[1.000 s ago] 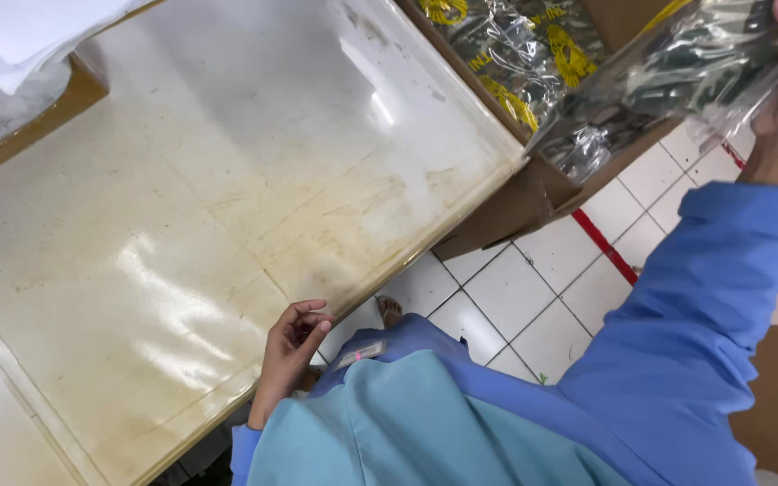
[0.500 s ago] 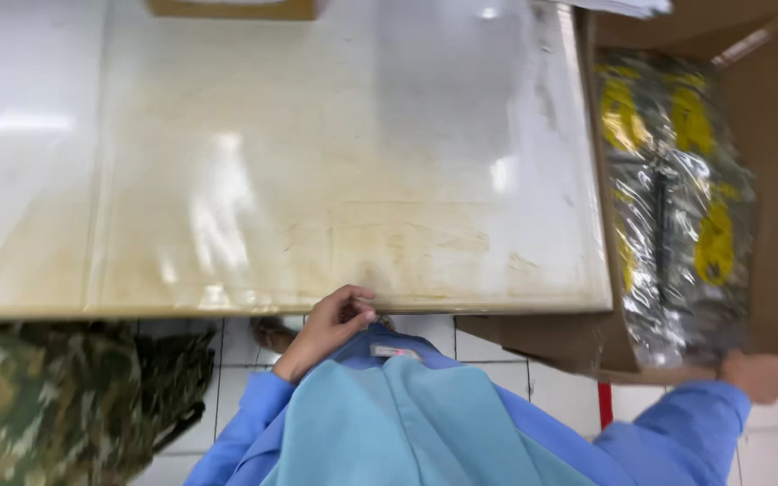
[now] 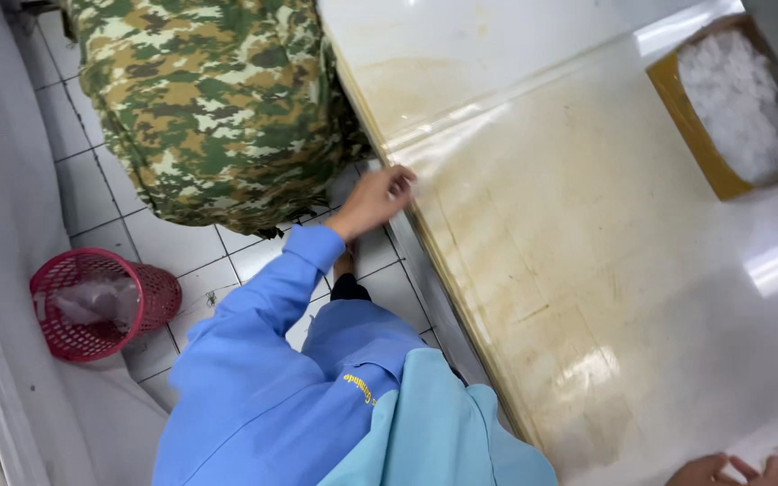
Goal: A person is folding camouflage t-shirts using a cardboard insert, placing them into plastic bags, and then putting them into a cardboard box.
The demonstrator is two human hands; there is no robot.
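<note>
Glossy plastic sheeting covers the stained worktop [image 3: 605,270]. My left hand [image 3: 373,200] rests at its near edge, fingers curled loosely against the sheet, holding nothing, probably to steady me. My right hand [image 3: 722,470] shows at the near right corner, fingers spread and empty. A carton of white pieces [image 3: 740,103] sits at the far edge. Half a second ago the right hand gripped a side carton of foil packs, now out of view.

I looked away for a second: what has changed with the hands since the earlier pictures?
The right hand let go of the clear packet it held up and now lies open at the table's near edge. The view swung left, off the carton of packets. The left hand stays on the table edge.
</note>
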